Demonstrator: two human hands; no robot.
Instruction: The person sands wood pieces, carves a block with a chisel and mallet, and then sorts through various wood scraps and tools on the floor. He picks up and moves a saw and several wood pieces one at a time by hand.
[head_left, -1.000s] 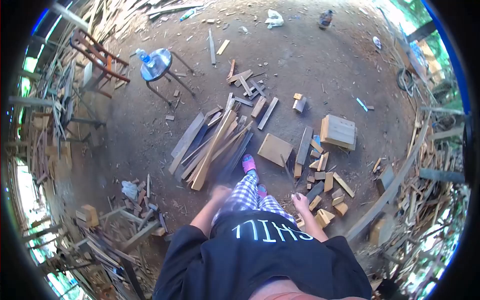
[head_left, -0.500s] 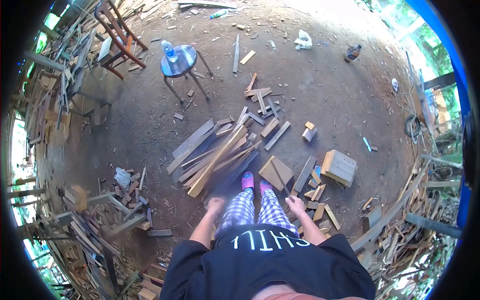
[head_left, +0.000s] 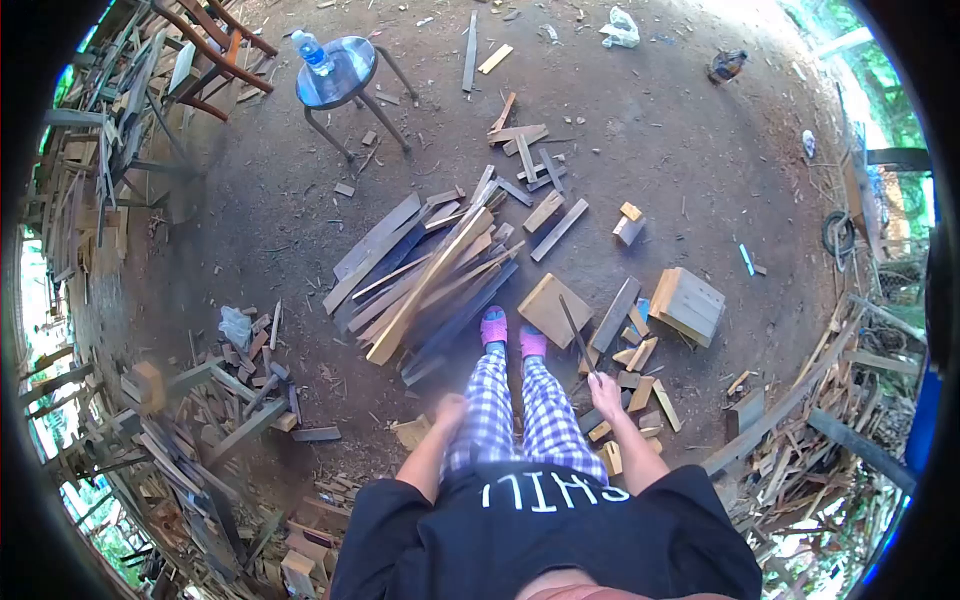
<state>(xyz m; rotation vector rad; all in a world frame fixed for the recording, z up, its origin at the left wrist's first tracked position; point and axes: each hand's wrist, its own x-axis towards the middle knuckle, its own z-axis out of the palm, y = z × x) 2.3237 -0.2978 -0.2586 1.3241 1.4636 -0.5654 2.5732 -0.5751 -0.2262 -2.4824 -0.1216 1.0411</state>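
Fingers of the right hand (head_left: 602, 384) wrap the near end of a thin dark stick (head_left: 577, 336), probably gripped there for reach. Its long axis slants up and left, tip over the square board (head_left: 545, 305) just right of centre. The left hand (head_left: 449, 408) hangs blurred beside a wood block (head_left: 411, 432), its fingers unreadable.

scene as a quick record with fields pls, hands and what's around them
right hand: closed around a thin dark stick pointing forward
left hand: blurred beside the checked trousers, grip unclear
in front: pile of long wooden planks; flat square wooden board
right side: small wooden offcuts
far left: round metal stool bearing a clear plastic bottle
ground: brown dirt
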